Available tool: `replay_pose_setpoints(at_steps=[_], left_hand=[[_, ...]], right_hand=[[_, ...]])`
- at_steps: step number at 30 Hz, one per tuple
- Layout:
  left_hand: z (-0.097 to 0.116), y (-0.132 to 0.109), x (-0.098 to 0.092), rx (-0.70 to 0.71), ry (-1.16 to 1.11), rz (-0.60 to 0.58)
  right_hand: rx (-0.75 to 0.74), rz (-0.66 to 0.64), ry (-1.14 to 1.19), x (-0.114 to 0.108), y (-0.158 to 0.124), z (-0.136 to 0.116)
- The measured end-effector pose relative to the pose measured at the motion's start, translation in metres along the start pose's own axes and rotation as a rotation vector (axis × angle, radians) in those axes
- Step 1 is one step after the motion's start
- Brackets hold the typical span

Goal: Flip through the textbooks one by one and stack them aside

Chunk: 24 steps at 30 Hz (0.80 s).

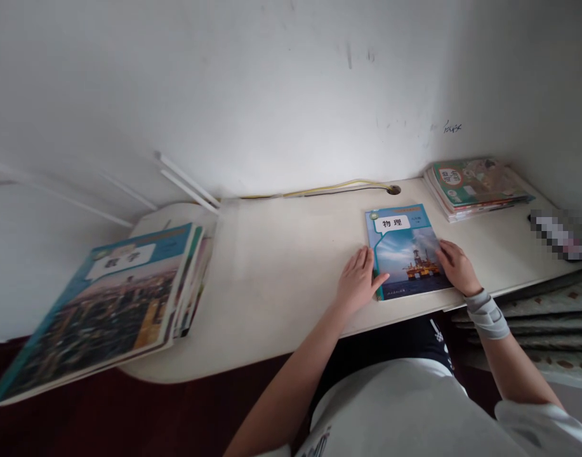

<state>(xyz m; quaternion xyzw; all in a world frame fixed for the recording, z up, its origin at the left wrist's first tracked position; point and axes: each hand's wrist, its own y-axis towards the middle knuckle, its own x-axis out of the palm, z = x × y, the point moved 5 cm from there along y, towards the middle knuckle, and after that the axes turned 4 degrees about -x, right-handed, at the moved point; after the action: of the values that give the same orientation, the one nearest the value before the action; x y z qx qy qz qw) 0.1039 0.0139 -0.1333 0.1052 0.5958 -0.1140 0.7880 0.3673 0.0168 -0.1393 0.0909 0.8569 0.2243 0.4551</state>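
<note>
A blue physics textbook [407, 238] with an offshore oil rig on its cover lies face up near the table's front edge. Along its left side rests my left hand [360, 279], fingers stretched out and the thumb on the cover. My right hand [459, 270] holds the right edge, its fingers bent and partly hidden; a grey band circles that wrist.
At left, a stack of books topped by a maths textbook [124, 298] overhangs the white table [271, 273]. Another book stack [481, 184] sits at back right, near a blurred-out object [557, 235]. Cables [338, 187] run along the wall to a hole.
</note>
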Motion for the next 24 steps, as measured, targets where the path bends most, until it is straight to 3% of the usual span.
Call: replay_pose_setpoints(at_steps=[11,17,20,24], left_hand=[[0.003,0.000,-0.001,0.003,0.036,-0.013],[0.005,0.000,0.001,0.002,0.092,0.016],[0.016,0.001,0.004,0.028,0.044,0.008],[0.030,0.001,0.001,0.069,-0.261,0.004]], right_hand=[[0.033,-0.005,0.004,-0.002,0.000,-0.002],[0.084,-0.009,0.149,-0.011,0.002,-0.008],[0.042,-0.123,0.326,-0.023,0.008,-0.031],[-0.193,-0.418,0.577,-0.027,0.019,-0.086]])
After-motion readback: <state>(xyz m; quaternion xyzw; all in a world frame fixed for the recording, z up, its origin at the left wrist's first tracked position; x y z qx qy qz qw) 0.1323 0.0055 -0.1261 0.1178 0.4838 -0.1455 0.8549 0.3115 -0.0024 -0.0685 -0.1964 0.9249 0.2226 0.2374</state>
